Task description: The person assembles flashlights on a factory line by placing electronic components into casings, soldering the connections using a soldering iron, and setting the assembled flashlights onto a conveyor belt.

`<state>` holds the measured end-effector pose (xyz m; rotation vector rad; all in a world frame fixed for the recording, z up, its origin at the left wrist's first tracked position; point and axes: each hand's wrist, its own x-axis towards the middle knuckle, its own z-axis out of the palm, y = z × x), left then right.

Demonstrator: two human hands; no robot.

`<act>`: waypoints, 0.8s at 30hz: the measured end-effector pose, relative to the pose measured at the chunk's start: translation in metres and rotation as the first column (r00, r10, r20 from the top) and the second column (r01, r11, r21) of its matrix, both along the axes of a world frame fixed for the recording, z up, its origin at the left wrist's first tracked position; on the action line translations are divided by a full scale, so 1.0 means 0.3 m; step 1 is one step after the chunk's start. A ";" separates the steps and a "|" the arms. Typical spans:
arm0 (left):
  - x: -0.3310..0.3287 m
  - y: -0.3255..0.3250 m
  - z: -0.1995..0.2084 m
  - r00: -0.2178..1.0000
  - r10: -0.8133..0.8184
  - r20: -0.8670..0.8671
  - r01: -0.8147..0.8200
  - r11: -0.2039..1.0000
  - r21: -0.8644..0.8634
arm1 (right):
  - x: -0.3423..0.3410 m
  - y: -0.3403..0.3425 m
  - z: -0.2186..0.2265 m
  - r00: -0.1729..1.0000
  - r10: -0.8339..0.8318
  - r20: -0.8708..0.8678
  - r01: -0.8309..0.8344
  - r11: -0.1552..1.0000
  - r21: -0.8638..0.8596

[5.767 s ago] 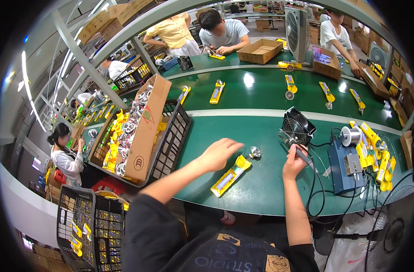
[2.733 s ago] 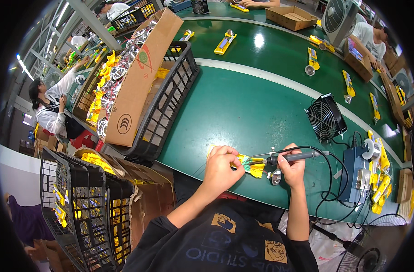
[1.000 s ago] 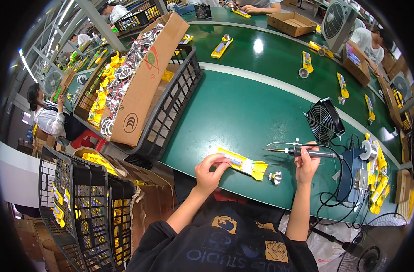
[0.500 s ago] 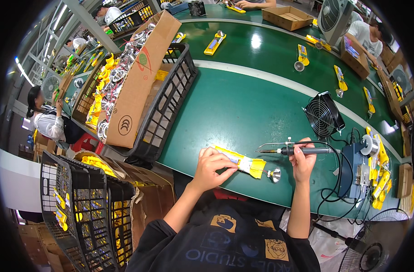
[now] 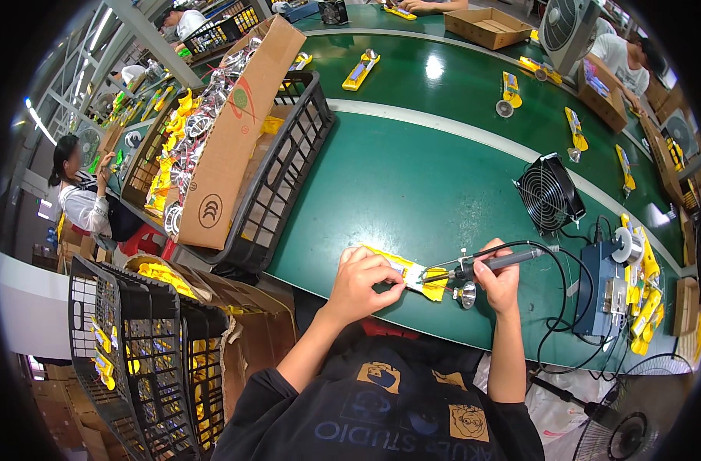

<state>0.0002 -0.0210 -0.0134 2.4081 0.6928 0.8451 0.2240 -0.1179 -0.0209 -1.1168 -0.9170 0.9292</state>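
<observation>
While clamping the left end of the yellow housing point(image 5: 435, 290) to the green bench point(image 5: 381, 192) with curled fingers of the left hand point(image 5: 362, 284), grips the soldering iron point(image 5: 515, 257) in the right hand point(image 5: 498, 284), tight on its grey handle. Angles the tip leftward over the pale middle of the housing; cannot tell touching from hovering. Has the silver reflector point(image 5: 466, 295) just beside the housing's right end. Meets black cables point(image 5: 554, 326) looping between right hand and blue soldering station point(image 5: 588, 307), crowding that side; farther right, a solder spool point(image 5: 628, 244) and heaped yellow pieces point(image 5: 648, 307). Has a black fan point(image 5: 548, 196) standing between right hand and belt point(image 5: 450, 100). Finds the left side blocked by a black crate point(image 5: 297, 165) and a cardboard box point(image 5: 235, 154) of reflectors point(image 5: 201, 127) and yellow parts point(image 5: 166, 173); past a pale strip point(image 5: 435, 124), more yellow units point(image 5: 362, 71).
</observation>
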 end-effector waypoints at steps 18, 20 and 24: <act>0.040 -0.025 0.015 0.994 0.098 -0.049 -0.101 0.993 -0.063 | -0.004 0.004 -0.012 0.997 -0.033 0.071 0.030 0.998 0.056; 0.042 -0.027 0.015 0.992 0.109 -0.062 -0.113 0.991 -0.067 | -0.005 0.004 -0.008 0.996 -0.030 0.089 0.025 0.998 0.053; 0.044 -0.030 0.012 0.991 0.123 -0.055 -0.126 0.990 -0.061 | -0.008 0.002 -0.006 0.998 -0.034 0.056 0.032 0.999 0.035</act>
